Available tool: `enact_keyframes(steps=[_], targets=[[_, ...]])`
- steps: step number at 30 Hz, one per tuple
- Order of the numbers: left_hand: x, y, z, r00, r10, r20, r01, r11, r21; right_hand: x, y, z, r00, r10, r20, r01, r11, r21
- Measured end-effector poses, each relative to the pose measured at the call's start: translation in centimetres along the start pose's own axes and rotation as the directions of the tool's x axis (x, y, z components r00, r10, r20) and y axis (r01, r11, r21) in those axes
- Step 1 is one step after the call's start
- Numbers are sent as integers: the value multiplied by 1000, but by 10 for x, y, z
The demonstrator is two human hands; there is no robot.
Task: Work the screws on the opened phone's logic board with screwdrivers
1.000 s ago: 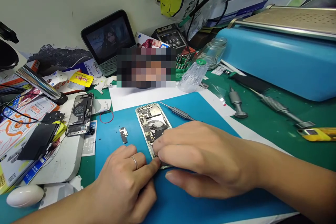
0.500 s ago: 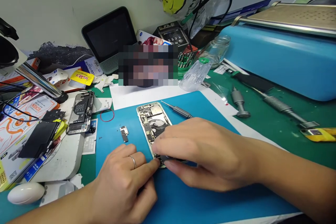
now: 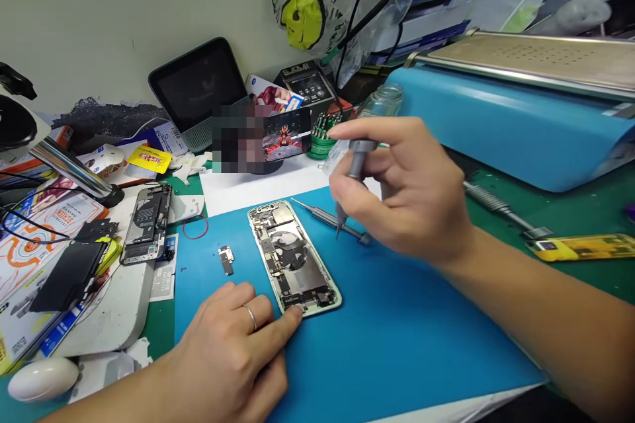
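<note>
The left hand (image 3: 235, 338) rests 1 outstretched fingertip on the lower end of an opened phone (image 3: 305, 268) lying on a blue mat (image 3: 397, 330). Well apart, at the phone's 2 o'clock, the right hand (image 3: 411, 195) grips a gray screwdriver (image 3: 356, 164), tip down; a small metal part (image 3: 227, 259) sits at 9 o'clock.

The right hand (image 3: 404, 195) grips a short grey metal screwdriver (image 3: 360, 157), tip down; the left hand (image 3: 231, 344) touches an opened, pale-framed, rectangular phone (image 3: 308, 272) on a blue mat (image 3: 391, 344).
</note>
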State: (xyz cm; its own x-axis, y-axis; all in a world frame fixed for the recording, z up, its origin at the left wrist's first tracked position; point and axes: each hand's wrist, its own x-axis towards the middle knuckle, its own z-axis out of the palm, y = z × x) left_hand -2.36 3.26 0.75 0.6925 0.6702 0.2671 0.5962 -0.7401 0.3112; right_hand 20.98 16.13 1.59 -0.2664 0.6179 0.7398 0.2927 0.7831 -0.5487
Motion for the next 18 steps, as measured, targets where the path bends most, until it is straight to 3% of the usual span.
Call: enact_keyframes(steps=[6, 12, 18], targets=[[-2, 1, 0, 1000, -3, 1, 3, 1000, 3, 11, 13, -2, 996, 72, 60, -64, 990, -128], [-3, 0, 2, 1000, -12, 8, 12, 1000, 8, 17, 15, -3, 982, 185, 25, -180, 973, -143], [-3, 1, 1, 1000, -10, 1, 10, 1000, 6, 20, 14, -7, 973, 211, 97, -186, 957, -222]])
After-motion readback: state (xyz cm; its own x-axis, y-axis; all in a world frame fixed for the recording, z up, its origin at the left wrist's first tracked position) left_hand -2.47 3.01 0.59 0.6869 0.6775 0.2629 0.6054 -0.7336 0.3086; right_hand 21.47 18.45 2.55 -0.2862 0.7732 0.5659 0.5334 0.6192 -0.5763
